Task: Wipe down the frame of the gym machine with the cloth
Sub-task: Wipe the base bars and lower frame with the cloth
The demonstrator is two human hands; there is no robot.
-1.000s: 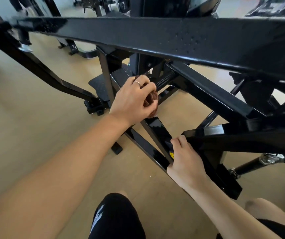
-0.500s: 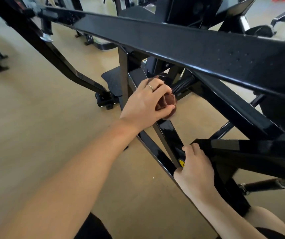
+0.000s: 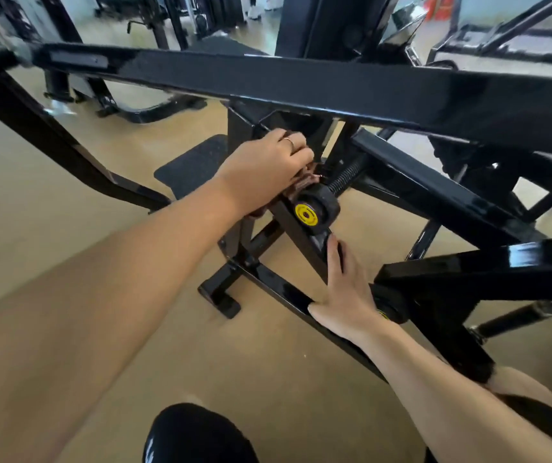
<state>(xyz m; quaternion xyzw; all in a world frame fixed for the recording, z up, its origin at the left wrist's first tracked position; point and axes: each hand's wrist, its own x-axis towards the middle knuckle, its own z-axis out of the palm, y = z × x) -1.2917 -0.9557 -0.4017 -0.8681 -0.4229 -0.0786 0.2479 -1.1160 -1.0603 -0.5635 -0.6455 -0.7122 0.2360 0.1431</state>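
Head view: one brown cloth (image 3: 304, 185) bunched in left hand (image 3: 264, 168) on black frame (image 3: 301, 235), right hand (image 3: 345, 295) flat, empty.

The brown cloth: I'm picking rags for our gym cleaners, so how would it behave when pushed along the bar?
The brown cloth looks soft and floppy: it bunches into folds under the left hand. It probably weighs little. On the glossy black frame bar it would likely slide easily, needing steady pressure.
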